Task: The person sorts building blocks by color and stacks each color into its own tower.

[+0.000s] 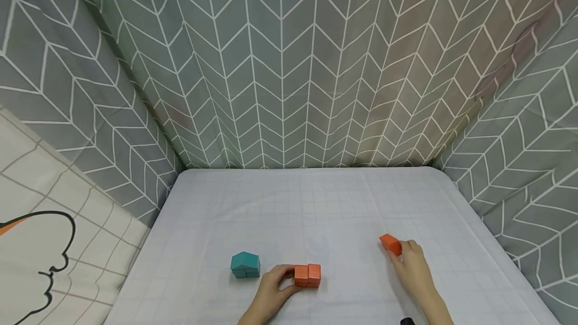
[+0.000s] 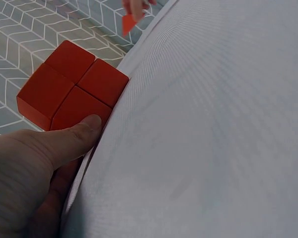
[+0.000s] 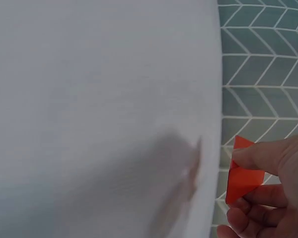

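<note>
In the head view, my left hand [image 1: 271, 292] holds a cluster of orange-red blocks [image 1: 307, 275] on the table, thumb on the near side and fingers at the far side. The left wrist view shows several blocks [image 2: 72, 87] fitted side by side, with my thumb pressing one of them. My right hand [image 1: 416, 271] pinches an orange triangular block [image 1: 391, 245] between thumb and fingers. Seen from the right wrist, that triangular block [image 3: 244, 181] is above the table surface, its shadow falling on the cloth.
Left of my left hand stands a teal house-shaped block group [image 1: 245, 264] with a peaked top. A white cloth covers the table [image 1: 289, 209]. Patterned grey curtains [image 1: 280, 89] enclose its back and sides. A small dark object [image 1: 407, 321] shows at the near edge.
</note>
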`<state>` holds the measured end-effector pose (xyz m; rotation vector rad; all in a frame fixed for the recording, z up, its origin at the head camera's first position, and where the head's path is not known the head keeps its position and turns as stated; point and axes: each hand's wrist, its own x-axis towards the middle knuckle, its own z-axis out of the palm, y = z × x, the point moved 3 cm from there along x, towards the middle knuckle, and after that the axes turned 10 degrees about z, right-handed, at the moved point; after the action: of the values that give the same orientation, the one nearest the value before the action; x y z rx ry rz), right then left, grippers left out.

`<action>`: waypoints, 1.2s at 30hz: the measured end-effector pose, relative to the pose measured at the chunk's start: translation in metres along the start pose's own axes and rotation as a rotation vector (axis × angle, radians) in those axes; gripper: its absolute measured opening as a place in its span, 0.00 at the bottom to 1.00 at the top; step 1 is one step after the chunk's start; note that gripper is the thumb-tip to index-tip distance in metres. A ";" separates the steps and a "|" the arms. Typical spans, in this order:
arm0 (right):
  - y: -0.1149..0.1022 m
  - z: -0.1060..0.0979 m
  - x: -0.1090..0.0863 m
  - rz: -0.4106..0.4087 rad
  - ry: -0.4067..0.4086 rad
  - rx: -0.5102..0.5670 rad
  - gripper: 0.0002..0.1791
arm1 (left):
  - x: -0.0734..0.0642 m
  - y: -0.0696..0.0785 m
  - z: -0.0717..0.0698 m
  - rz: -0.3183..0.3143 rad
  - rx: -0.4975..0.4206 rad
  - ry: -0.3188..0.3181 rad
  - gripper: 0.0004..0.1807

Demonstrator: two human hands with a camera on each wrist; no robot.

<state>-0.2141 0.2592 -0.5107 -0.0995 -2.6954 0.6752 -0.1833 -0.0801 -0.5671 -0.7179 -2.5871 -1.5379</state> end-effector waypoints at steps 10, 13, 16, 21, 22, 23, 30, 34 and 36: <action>-0.059 0.001 0.019 -0.187 -0.008 0.070 0.16 | 0.000 0.001 0.000 -0.005 0.000 0.001 0.22; -0.077 0.004 0.016 -0.223 -0.053 0.082 0.15 | -0.001 0.001 0.001 -0.011 -0.004 -0.001 0.22; -0.094 0.009 0.010 -0.253 -0.094 0.085 0.15 | -0.001 0.001 0.000 -0.021 -0.010 -0.005 0.21; -0.116 0.016 -0.002 -0.315 -0.145 0.098 0.17 | 0.001 0.001 -0.001 -0.027 -0.009 -0.003 0.21; -0.120 0.017 -0.005 -0.332 -0.157 0.104 0.17 | 0.001 0.001 -0.001 -0.027 -0.007 -0.002 0.21; -0.124 0.018 -0.008 -0.350 -0.171 0.111 0.17 | 0.001 0.001 -0.001 -0.024 -0.005 -0.001 0.21; -0.143 0.027 -0.028 -0.488 -0.303 0.140 0.15 | -0.001 0.000 0.000 0.032 0.005 0.012 0.21; -0.150 0.031 -0.036 -0.536 -0.354 0.140 0.16 | -0.001 0.000 0.000 0.064 0.012 0.025 0.21; -0.152 0.032 -0.038 -0.557 -0.364 0.145 0.16 | -0.002 0.000 0.000 0.072 0.012 0.031 0.21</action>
<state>-0.1873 0.1048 -0.4786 0.8520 -2.7844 0.7543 -0.1819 -0.0807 -0.5676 -0.7715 -2.5169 -1.4996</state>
